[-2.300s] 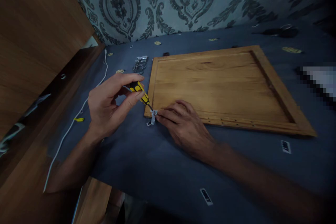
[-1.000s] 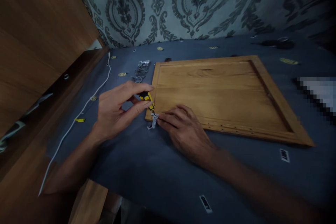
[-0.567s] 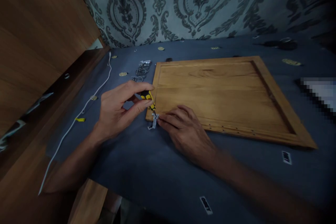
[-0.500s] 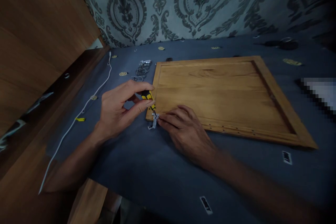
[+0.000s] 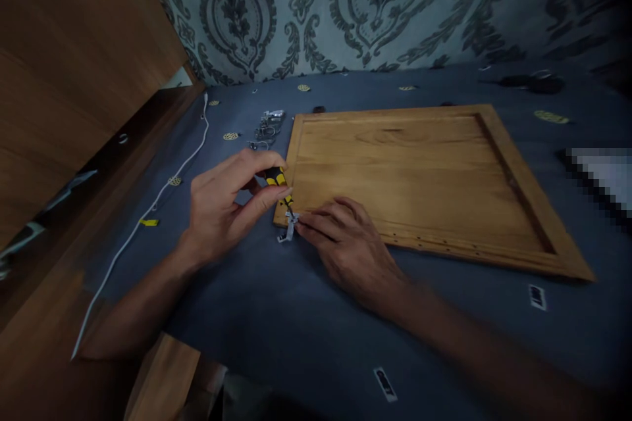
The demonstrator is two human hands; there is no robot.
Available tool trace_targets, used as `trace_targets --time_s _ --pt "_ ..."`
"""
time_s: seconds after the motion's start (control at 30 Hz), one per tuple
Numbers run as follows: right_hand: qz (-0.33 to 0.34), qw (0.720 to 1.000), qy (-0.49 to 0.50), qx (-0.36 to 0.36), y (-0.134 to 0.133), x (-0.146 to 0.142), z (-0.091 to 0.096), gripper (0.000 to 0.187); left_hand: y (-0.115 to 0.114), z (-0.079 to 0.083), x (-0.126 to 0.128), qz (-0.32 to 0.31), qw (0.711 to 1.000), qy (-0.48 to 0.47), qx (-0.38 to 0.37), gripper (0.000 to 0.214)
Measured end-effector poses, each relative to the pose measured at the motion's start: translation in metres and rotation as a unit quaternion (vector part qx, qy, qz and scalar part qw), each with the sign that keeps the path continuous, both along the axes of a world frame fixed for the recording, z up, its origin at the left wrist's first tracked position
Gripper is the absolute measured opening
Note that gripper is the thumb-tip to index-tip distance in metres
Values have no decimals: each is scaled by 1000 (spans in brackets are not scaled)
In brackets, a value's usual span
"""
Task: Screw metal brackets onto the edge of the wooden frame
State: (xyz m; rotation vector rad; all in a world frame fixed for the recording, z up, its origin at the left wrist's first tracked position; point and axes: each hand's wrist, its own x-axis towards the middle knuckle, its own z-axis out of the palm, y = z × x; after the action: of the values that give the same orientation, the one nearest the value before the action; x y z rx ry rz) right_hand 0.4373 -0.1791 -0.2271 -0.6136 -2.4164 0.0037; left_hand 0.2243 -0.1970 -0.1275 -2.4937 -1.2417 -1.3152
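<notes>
My left hand (image 5: pixel 230 207) pinches a short yellow-and-black screwdriver (image 5: pixel 277 179) between thumb and fingers. The screwdriver leans with its tip down at a silver metal hinge (image 5: pixel 290 225), which sits at the near left corner of a wooden cabinet door (image 5: pixel 395 171). My right hand (image 5: pixel 345 243) rests along the door's near edge, its fingertips pressed together against the hinge. Whether they also steady a screw there is hidden. Several small dark holes run along the door's near edge.
Several metal hinges (image 5: pixel 269 126) lie in a pile beyond my left hand. A white cable (image 5: pixel 168 194) with a yellow tag (image 5: pixel 149 222) runs down the left side. A dark tool (image 5: pixel 536 82) lies at the back right. Wooden furniture (image 5: pixel 74 79) stands on the left.
Both hands keep their places at the hinge, with the screwdriver still on it. The view has shifted very slightly; nothing else visibly differs.
</notes>
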Motion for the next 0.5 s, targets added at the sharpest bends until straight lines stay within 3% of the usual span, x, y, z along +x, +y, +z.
trace_targets --time_s 0.3,0.5 --pt "-5 1000 -4 -5 -1 0 1 32 2 -1 -2 -2 1000 -4 -9 13" --pt "-4 1000 -7 -7 -2 1 3 30 1 0 -4 7 998 -57 -8 21"
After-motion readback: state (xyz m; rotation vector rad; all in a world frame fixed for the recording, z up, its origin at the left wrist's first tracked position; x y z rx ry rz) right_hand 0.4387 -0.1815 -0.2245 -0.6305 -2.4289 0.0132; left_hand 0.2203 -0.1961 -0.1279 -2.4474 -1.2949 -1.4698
